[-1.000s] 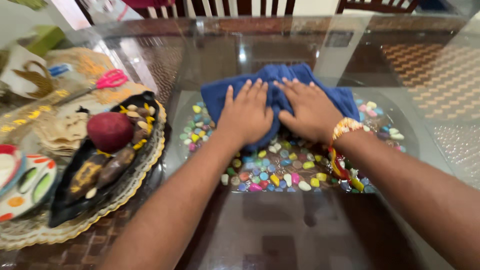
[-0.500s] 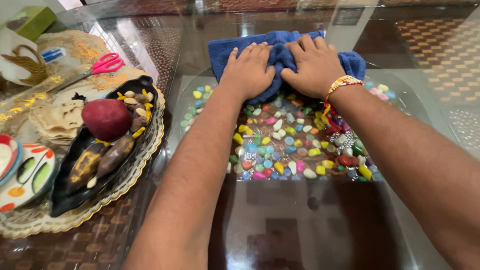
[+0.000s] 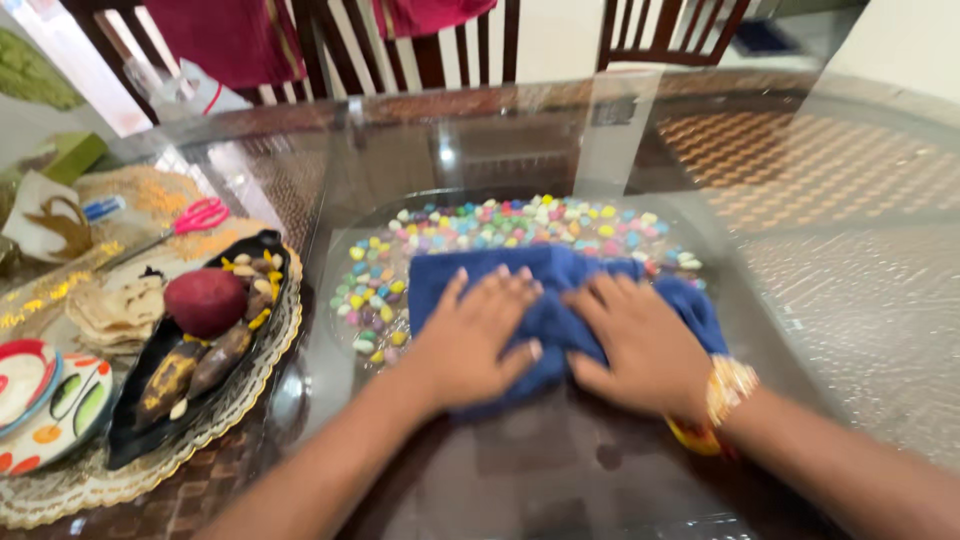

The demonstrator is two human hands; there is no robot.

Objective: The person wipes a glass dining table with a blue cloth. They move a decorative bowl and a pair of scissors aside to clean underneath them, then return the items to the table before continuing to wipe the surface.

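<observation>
A blue cloth (image 3: 557,283) lies bunched on a glass tabletop (image 3: 830,290), over a round patch of colourful pebbles (image 3: 500,228) set under the glass. My left hand (image 3: 475,338) presses flat on the cloth's left half, fingers spread. My right hand (image 3: 640,344) presses flat on the right half, with a gold bracelet and coloured threads at the wrist. Both palms rest on the cloth and neither one grips it.
At the left, a black leaf-shaped dish (image 3: 200,340) with a dark red fruit (image 3: 205,300) sits on a gold lace mat. Pink-handled scissors (image 3: 195,217), flat breads (image 3: 118,308) and painted small plates (image 3: 40,395) lie nearby. Wooden chairs (image 3: 420,40) stand behind the table.
Both hands and the cloth have slid back toward me across the glass, uncovering the far pebbles. The camera view has tilted up, showing the chairs.
</observation>
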